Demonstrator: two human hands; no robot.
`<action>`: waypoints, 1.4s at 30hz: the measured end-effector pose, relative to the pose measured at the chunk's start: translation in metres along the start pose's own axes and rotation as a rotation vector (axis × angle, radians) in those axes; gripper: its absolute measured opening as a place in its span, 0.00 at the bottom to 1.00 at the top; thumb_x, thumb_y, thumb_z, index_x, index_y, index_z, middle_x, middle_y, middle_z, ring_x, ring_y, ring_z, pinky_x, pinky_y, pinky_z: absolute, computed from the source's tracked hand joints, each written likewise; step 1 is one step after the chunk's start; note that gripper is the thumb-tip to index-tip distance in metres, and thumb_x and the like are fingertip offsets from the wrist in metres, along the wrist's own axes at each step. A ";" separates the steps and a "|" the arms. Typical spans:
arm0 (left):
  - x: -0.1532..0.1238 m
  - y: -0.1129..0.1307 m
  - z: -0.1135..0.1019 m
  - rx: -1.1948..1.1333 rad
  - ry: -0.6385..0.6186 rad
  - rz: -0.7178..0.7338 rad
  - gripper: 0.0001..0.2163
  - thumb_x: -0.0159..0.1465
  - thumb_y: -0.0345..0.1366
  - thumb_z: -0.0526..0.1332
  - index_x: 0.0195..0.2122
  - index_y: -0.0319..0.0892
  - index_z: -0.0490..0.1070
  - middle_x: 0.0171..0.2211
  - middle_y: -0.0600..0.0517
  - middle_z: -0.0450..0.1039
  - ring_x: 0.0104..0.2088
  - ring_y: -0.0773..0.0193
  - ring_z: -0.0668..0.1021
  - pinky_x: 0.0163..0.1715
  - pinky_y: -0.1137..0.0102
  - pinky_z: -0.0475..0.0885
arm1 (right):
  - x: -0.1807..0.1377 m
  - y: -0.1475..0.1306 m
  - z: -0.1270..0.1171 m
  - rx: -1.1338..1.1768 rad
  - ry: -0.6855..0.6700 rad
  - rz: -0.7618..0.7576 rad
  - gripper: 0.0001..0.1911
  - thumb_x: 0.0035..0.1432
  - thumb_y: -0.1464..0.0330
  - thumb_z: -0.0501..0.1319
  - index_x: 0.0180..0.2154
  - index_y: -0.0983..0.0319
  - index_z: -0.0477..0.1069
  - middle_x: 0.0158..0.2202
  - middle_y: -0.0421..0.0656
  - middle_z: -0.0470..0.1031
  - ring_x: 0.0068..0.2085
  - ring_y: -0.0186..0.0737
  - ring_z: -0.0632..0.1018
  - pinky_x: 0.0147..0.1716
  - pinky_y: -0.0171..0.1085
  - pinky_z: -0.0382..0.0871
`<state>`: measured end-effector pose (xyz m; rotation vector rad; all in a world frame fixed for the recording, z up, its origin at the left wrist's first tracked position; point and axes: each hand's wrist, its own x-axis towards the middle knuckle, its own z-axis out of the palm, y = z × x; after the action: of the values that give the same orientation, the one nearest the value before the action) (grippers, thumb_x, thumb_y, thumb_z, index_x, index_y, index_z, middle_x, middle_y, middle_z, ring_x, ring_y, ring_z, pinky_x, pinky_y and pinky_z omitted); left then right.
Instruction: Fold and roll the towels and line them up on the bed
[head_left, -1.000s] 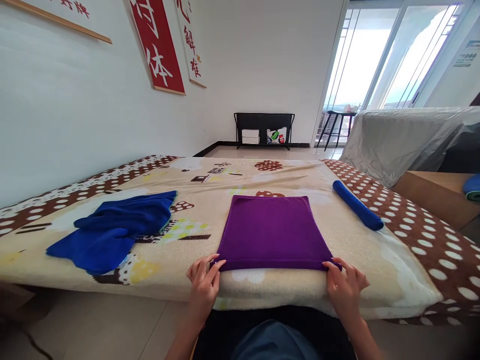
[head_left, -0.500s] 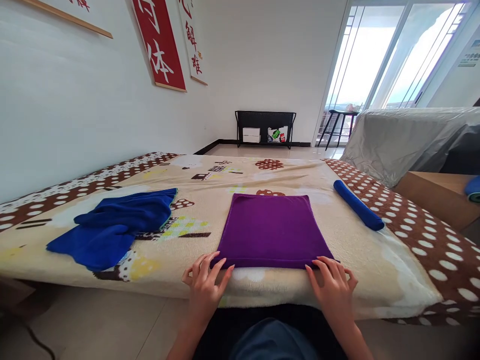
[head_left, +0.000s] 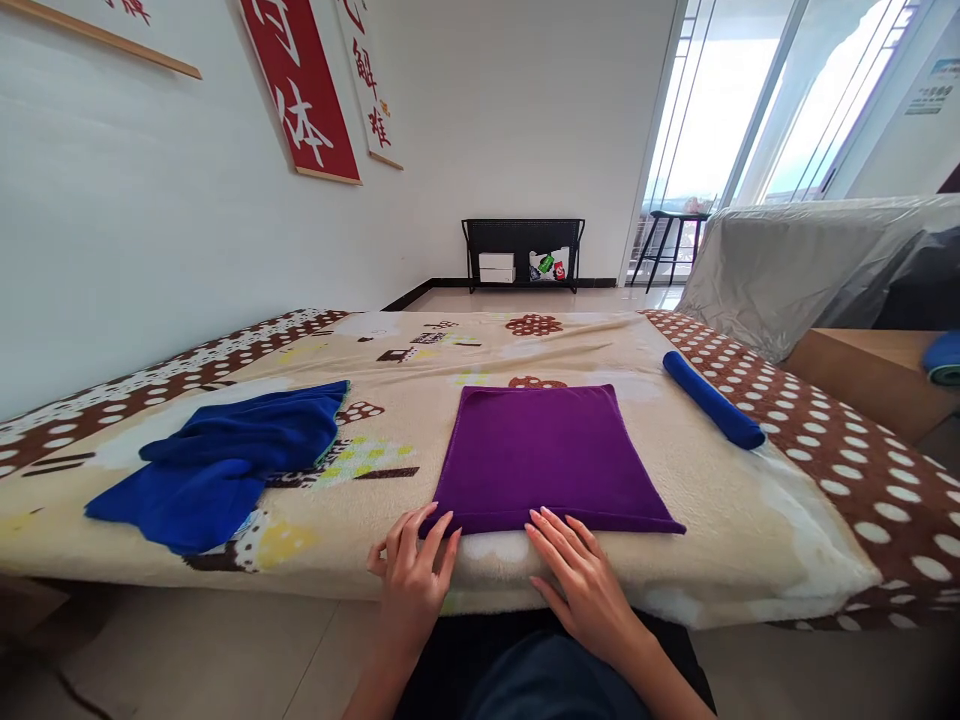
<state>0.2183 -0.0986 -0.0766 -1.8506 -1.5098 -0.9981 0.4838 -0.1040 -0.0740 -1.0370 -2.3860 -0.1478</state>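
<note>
The folded purple towel (head_left: 551, 455) was touched at its near edge by the left hand (head_left: 411, 575) and right hand (head_left: 581, 585), fingers spread flat, nothing gripped.

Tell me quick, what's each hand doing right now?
Left hand: open, touching the purple towel at its near-left corner.
Right hand: open, resting on its near edge.

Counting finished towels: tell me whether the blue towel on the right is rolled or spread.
Rolled: the right blue towel lies as a tight tube on the blanket, apart from the purple towel.
</note>
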 end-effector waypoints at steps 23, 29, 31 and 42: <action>-0.006 -0.013 0.008 -0.360 -0.171 0.312 0.24 0.66 0.23 0.57 0.63 0.46 0.65 0.57 0.48 0.75 0.60 0.57 0.74 0.57 0.59 0.70 | -0.035 0.038 -0.003 0.035 0.107 0.115 0.31 0.67 0.71 0.55 0.69 0.54 0.53 0.66 0.41 0.64 0.67 0.43 0.64 0.63 0.49 0.65; -0.011 -0.057 0.002 -0.322 -0.164 0.252 0.23 0.66 0.25 0.58 0.61 0.50 0.67 0.56 0.49 0.75 0.57 0.57 0.77 0.54 0.61 0.70 | -0.075 0.083 -0.016 -0.053 0.184 0.169 0.28 0.68 0.67 0.55 0.67 0.53 0.57 0.63 0.42 0.69 0.64 0.45 0.69 0.61 0.50 0.65; -0.014 -0.065 0.000 -0.288 -0.183 0.217 0.22 0.66 0.27 0.58 0.60 0.50 0.67 0.56 0.49 0.75 0.58 0.56 0.76 0.55 0.60 0.68 | -0.088 0.098 -0.020 -0.092 0.199 0.201 0.26 0.68 0.65 0.55 0.65 0.53 0.60 0.62 0.42 0.69 0.63 0.46 0.70 0.60 0.50 0.63; -0.017 -0.070 0.003 -0.330 -0.235 0.037 0.14 0.69 0.33 0.56 0.54 0.53 0.72 0.57 0.51 0.75 0.59 0.55 0.73 0.56 0.58 0.63 | -0.121 0.144 -0.034 -0.078 0.207 0.353 0.18 0.67 0.56 0.55 0.55 0.48 0.73 0.59 0.40 0.73 0.59 0.48 0.73 0.56 0.50 0.61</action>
<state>0.1491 -0.0904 -0.0951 -2.2865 -1.5054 -1.0963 0.6682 -0.0919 -0.1224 -1.3885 -1.9935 -0.2096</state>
